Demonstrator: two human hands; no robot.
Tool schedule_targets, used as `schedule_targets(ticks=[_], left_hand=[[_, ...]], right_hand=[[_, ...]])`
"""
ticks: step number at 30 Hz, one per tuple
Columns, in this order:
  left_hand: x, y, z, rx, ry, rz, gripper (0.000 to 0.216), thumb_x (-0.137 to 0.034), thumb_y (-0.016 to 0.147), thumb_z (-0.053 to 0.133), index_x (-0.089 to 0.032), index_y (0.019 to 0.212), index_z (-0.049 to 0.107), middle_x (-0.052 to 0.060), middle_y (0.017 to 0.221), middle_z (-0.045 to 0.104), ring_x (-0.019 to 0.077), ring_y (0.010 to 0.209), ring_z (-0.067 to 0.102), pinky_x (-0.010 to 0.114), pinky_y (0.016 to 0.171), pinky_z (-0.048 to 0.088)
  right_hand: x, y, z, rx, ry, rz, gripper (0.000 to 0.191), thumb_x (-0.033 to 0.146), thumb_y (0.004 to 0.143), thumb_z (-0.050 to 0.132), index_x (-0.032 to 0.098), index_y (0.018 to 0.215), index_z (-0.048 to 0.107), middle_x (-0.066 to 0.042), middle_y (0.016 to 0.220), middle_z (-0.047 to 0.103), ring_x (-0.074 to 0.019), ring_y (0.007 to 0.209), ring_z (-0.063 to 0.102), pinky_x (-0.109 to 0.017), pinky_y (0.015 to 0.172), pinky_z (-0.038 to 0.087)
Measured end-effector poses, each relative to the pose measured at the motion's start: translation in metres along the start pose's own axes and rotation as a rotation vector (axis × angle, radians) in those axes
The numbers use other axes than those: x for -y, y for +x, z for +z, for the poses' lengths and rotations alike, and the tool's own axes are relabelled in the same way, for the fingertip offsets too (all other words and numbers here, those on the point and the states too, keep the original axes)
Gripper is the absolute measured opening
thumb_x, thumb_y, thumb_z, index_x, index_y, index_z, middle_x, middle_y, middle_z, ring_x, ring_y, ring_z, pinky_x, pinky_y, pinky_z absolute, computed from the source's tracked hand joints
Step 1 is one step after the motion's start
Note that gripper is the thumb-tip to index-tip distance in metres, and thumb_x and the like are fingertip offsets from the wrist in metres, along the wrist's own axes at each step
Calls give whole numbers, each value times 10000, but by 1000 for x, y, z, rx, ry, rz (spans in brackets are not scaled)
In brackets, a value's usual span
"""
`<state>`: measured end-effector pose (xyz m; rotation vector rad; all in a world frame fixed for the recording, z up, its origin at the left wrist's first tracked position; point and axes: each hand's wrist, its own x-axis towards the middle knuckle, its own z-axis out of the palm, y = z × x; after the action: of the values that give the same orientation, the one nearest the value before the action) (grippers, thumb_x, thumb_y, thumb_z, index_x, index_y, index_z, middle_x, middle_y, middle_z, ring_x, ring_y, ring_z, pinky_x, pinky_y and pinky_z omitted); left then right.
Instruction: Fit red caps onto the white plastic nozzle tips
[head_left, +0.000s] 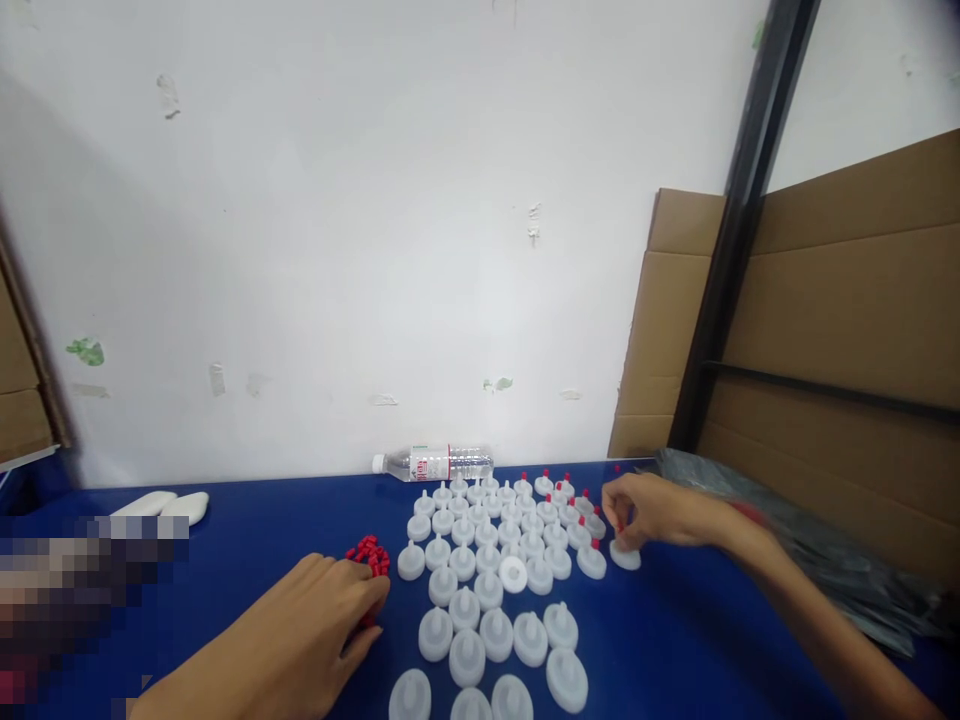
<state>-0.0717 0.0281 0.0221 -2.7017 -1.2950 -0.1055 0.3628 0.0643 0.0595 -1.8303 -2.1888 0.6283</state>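
My left hand rests on the table with its fingers curled, beside a small pile of little red caps. A bit of red shows between its thumb and forefinger. At the right, my right hand pinches a small red cap at the tip of a white nozzle lid, which stands on the table. The fingers partly hide that cap. Several white nozzle lids stand in rows between my hands. Those along the right side carry red caps on their tips. One white lid shows a ring-shaped face.
A clear plastic bottle lies against the wall behind the lids. White oval objects lie at the left on the blue table. Grey plastic bags lie under my right forearm. Cardboard and a dark post stand at the right.
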Motion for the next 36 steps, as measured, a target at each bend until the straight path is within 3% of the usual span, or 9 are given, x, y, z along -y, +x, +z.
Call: schedule_targets(ticks=[4, 8, 11, 18, 24, 29, 32, 36], left_hand=[[-2, 1, -1, 24, 19, 8, 210, -163, 943, 497, -246, 819, 644, 55, 902, 756, 287, 761, 707, 345, 648, 361], [-4, 3, -2, 63, 12, 31, 254, -140, 960, 460, -252, 851, 660, 42, 920, 758, 278, 760, 715, 347, 632, 372], [-4, 4, -1, 93, 17, 19, 273, -147, 982, 438, -251, 883, 670, 48, 958, 755, 285, 766, 717, 361, 636, 396], [-7, 7, 4, 52, -39, 30, 284, -162, 1031, 384, -259, 969, 644, 41, 1006, 713, 267, 831, 711, 360, 679, 430], [-6, 9, 6, -100, -73, 42, 261, -214, 1065, 366, -264, 1034, 620, 37, 1036, 686, 258, 892, 700, 334, 655, 390], [-6, 6, 12, -216, -153, 33, 229, -225, 1057, 364, -269, 1005, 583, -2, 956, 697, 234, 832, 706, 325, 680, 400], [-9, 6, 13, -313, -183, 30, 214, -223, 1043, 385, -266, 956, 576, -25, 867, 702, 205, 727, 699, 305, 625, 388], [-13, 8, 12, -472, -185, 76, 225, -216, 1055, 395, -255, 963, 597, -26, 840, 709, 157, 615, 680, 270, 558, 406]], right_hand=[[5, 0, 0, -30, -9, -18, 195, 215, 613, 789, 220, 688, 610, 4, 710, 741, -204, 673, 692, -269, 595, 434], [27, -7, -4, -166, -10, -125, 156, 360, 820, 711, 231, 831, 622, -27, 856, 767, -220, 808, 707, -295, 701, 488], [45, -10, 3, -193, -33, -236, 208, 438, 939, 618, 239, 890, 654, -33, 982, 764, -230, 932, 693, -314, 816, 490], [45, 2, 39, -191, -142, -295, 128, 318, 927, 644, 266, 1030, 701, -40, 1057, 748, -266, 1021, 647, -346, 841, 449], [34, 13, 47, -212, -172, -264, 278, 225, 873, 652, 273, 1138, 720, -36, 1038, 776, -268, 983, 688, -329, 779, 460], [34, 19, 47, -246, -170, -260, 161, 233, 856, 686, 252, 978, 788, -53, 975, 794, -266, 938, 729, -319, 782, 493], [40, 15, 45, -302, -163, -296, 121, 265, 904, 663, 252, 929, 780, -65, 983, 778, -272, 942, 717, -344, 816, 504], [56, 3, 44, -382, -115, -383, 166, 309, 1043, 500, 242, 1058, 651, -75, 1101, 741, -248, 971, 702, -356, 822, 524]])
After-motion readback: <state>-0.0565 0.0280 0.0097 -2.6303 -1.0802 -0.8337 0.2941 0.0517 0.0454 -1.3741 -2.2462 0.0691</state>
